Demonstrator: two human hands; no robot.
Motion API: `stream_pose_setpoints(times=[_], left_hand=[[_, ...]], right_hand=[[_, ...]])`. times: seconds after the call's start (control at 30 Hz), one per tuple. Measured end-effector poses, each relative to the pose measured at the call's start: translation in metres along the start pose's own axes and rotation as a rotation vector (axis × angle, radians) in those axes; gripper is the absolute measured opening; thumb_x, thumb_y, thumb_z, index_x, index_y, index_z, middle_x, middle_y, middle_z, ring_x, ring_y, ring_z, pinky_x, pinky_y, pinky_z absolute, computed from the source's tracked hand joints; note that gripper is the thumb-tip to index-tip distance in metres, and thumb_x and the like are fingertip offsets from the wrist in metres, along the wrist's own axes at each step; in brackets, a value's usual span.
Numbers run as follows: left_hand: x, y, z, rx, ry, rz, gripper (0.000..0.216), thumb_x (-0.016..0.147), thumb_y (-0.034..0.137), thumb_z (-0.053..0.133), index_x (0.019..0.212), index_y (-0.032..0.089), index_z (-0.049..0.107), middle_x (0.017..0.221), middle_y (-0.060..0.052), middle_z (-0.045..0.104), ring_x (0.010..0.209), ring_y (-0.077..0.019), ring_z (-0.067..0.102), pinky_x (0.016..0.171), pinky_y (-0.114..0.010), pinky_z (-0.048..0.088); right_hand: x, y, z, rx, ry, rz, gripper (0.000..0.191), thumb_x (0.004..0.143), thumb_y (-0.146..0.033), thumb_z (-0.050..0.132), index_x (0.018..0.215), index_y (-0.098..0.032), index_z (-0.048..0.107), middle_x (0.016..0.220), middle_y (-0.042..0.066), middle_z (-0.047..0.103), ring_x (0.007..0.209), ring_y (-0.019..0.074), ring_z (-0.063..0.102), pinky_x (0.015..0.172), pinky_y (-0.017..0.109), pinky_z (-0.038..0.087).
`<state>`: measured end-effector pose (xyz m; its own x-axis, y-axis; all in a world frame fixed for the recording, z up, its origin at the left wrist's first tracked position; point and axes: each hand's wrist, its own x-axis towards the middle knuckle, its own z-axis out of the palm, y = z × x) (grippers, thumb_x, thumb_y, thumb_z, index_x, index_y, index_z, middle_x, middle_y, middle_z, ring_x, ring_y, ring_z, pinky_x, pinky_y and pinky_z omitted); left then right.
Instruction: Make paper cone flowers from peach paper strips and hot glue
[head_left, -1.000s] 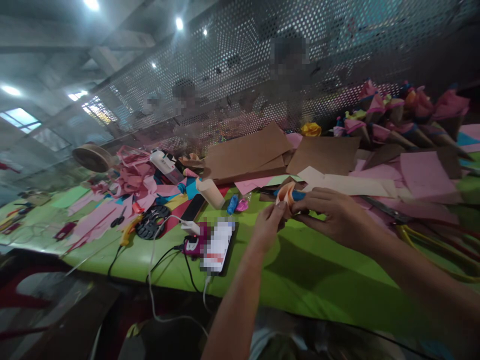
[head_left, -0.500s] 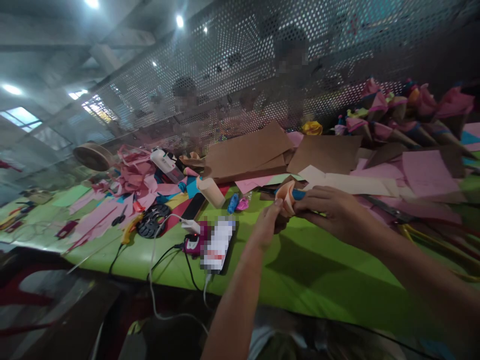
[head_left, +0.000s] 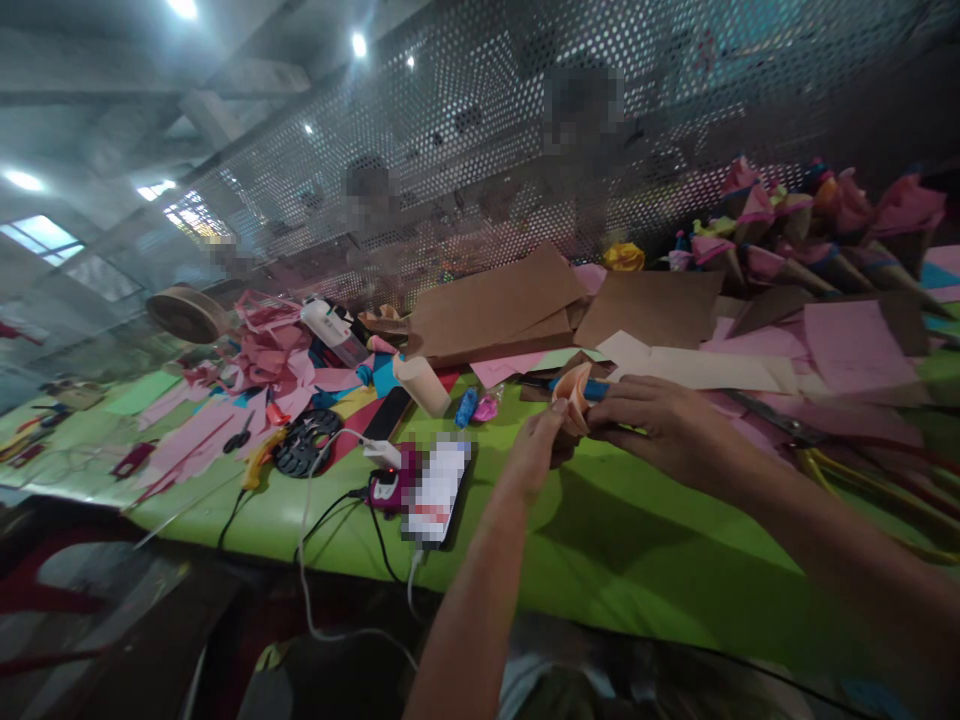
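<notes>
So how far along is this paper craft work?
Done, it seems: a pile of paper cones with pink tops lies at the far right. In hand: the left hand and right hand pinch a curled peach paper piece above the green table. Left, probably: flat pink sheets and brown card sheets lie unused behind.

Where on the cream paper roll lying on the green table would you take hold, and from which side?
Probably around the middle of the cream paper roll, from above, thumb and fingers spanning its width. It lies on its side on the green table, so both round flanks are exposed. The left hand is nearer it.
</notes>
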<state>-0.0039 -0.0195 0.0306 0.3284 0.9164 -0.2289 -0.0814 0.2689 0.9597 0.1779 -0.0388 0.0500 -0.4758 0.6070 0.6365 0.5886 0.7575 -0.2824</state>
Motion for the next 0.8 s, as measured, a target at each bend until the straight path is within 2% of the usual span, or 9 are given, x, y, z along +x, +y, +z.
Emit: stream_pose_setpoints(times=[0.07,0.13,0.27,0.33,0.43,0.6,0.7,0.8], left_hand=[[0.0000,-0.0003,-0.0001,-0.014,0.017,-0.007,0.063,0.065,0.080,0.069,0.072,0.019,0.053,0.059,0.006,0.039,0.052,-0.0062,0.032,0.052,-0.021,0.026],[-0.0003,0.0000,-0.0004,-0.023,0.026,0.007,0.062,0.067,0.078,0.070,0.068,0.019,0.049,0.058,0.007,0.034,0.051,-0.0058,0.028,0.051,-0.021,0.023],[-0.0007,0.0007,-0.0015,-0.007,-0.012,0.065,0.063,0.072,0.077,0.068,0.061,0.021,0.041,0.054,0.008,0.025,0.049,-0.0056,0.022,0.050,-0.023,0.017],[-0.0003,0.0002,-0.0022,0.010,-0.022,0.078,0.063,0.073,0.078,0.066,0.060,0.021,0.042,0.053,0.008,0.027,0.050,-0.0061,0.022,0.051,-0.024,0.017],[0.0010,-0.0018,-0.0036,0.063,-0.001,0.078,0.061,0.075,0.077,0.064,0.063,0.020,0.048,0.056,0.004,0.037,0.052,-0.0078,0.027,0.052,-0.025,0.020],[-0.0001,-0.0021,-0.0035,0.156,0.020,0.067,0.057,0.077,0.074,0.062,0.069,0.018,0.058,0.060,0.002,0.045,0.058,-0.0108,0.038,0.055,-0.025,0.029],[-0.0028,-0.0005,-0.0018,0.124,0.013,0.078,0.052,0.080,0.068,0.064,0.073,0.017,0.062,0.066,0.000,0.052,0.065,-0.0127,0.046,0.060,-0.026,0.035],[-0.0026,-0.0006,-0.0016,0.066,0.025,0.050,0.047,0.079,0.062,0.068,0.073,0.016,0.064,0.064,0.000,0.051,0.064,-0.0125,0.044,0.059,-0.026,0.033]], right_hand=[[0.0007,-0.0017,-0.0001,0.023,-0.011,0.020,0.020,0.098,-0.021,0.055,0.089,-0.024,0.072,0.088,0.007,0.077,0.079,0.0216,0.070,0.071,0.034,0.051],[0.0010,-0.0040,-0.0005,0.079,0.015,0.061,0.017,0.097,-0.023,0.057,0.089,-0.024,0.071,0.086,0.006,0.076,0.079,0.0216,0.070,0.070,0.033,0.051],[0.0003,-0.0055,-0.0028,0.225,0.102,0.231,0.007,0.091,-0.030,0.064,0.089,-0.024,0.067,0.077,0.003,0.070,0.069,0.0187,0.065,0.063,0.030,0.049],[0.0001,-0.0042,-0.0041,0.280,0.101,0.326,0.011,0.087,-0.033,0.068,0.091,-0.024,0.066,0.077,0.002,0.068,0.066,0.0178,0.062,0.060,0.029,0.047],[0.0011,-0.0025,-0.0054,0.334,0.037,0.404,0.015,0.080,-0.032,0.070,0.092,-0.023,0.066,0.076,0.001,0.065,0.065,0.0169,0.059,0.059,0.028,0.045],[0.0037,-0.0035,-0.0057,0.378,-0.069,0.435,0.007,0.077,-0.026,0.068,0.078,-0.023,0.062,0.066,-0.002,0.060,0.059,0.0145,0.054,0.056,0.026,0.042],[0.0033,-0.0025,-0.0044,0.380,-0.088,0.400,0.006,0.080,-0.026,0.066,0.075,-0.022,0.064,0.071,0.000,0.066,0.065,0.0165,0.060,0.060,0.027,0.045],[0.0023,-0.0005,-0.0035,0.366,-0.087,0.360,0.009,0.085,-0.025,0.063,0.077,-0.022,0.066,0.075,0.002,0.070,0.069,0.0182,0.064,0.061,0.028,0.047]])
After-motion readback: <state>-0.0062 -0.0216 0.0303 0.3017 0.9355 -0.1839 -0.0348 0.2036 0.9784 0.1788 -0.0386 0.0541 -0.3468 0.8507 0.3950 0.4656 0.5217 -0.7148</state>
